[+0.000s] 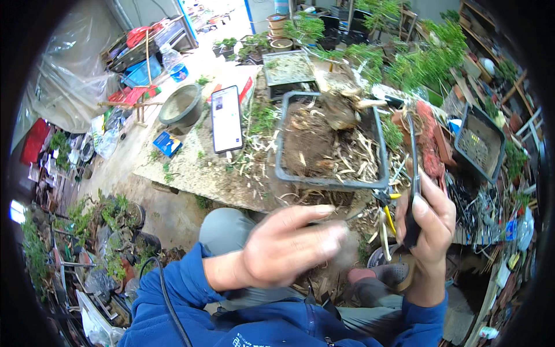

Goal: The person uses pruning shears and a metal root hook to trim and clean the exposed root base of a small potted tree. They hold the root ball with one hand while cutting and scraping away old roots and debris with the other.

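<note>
My left hand (295, 248), smeared by motion, hangs below the grey rectangular pot (277, 150) with its fingers stretched out, holding nothing. My right hand (428, 220) grips the black handle of a long dark metal tool (413, 147), held upright beside the pot's right side; its tip is hard to make out. Yellow-and-black pliers (388, 211) lie just left of that hand. The pot holds a dark mass of soil (303, 139), pale shredded root pieces and a woody stump (341, 115) near its back.
A phone (227, 118), a round grey pot (180, 104) and a small blue box (167, 143) sit left on the worktop (208, 182). A black perforated tray (480, 141) is at right. Green branches (428, 63) spread behind. Potted plants and clutter surround the bench; my knees and feet are beneath.
</note>
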`<state>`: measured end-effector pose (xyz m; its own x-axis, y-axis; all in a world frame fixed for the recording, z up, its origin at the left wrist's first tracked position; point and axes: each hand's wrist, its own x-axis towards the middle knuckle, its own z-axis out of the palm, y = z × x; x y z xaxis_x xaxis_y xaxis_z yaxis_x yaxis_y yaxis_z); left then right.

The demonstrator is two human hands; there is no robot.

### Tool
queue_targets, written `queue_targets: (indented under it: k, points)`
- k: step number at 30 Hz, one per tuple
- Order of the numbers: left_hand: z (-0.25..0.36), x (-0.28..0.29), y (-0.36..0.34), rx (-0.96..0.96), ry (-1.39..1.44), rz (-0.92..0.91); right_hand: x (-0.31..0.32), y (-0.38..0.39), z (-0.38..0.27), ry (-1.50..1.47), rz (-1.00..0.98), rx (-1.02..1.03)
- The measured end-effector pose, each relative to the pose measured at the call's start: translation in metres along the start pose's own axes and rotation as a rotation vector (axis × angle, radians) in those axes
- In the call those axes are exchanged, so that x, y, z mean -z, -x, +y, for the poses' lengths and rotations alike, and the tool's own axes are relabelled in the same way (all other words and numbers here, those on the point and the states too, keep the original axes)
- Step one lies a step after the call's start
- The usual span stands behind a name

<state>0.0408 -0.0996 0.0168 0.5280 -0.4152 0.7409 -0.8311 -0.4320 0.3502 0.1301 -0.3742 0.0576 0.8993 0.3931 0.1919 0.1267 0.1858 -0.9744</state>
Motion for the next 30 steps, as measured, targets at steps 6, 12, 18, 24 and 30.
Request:
queue_targets:
  k: [6, 12, 18, 24, 30]
  points:
    - [0.028, -0.002, 0.01, 0.823, 1.027, 0.156, -0.018, 0.027, -0.026, 0.563, -0.574, 0.059]
    - [0.018, 0.001, 0.002, 1.021, 1.263, 0.263, -0.03, 0.03, -0.037, 0.66, -0.531, -0.039]
    - [0.004, 0.009, -0.01, 0.886, 1.433, 0.337, -0.006, 0.024, -0.03, -0.238, -0.163, -0.143]
    - [-0.008, -0.003, -0.036, 0.778, 1.526, 0.49, -0.019, 0.002, -0.004, -0.522, -0.251, 0.181]
    - [0.006, -0.022, -0.062, 0.995, 1.465, 0.231, -0.002, -0.041, -0.022, 0.19, -0.495, 0.371]
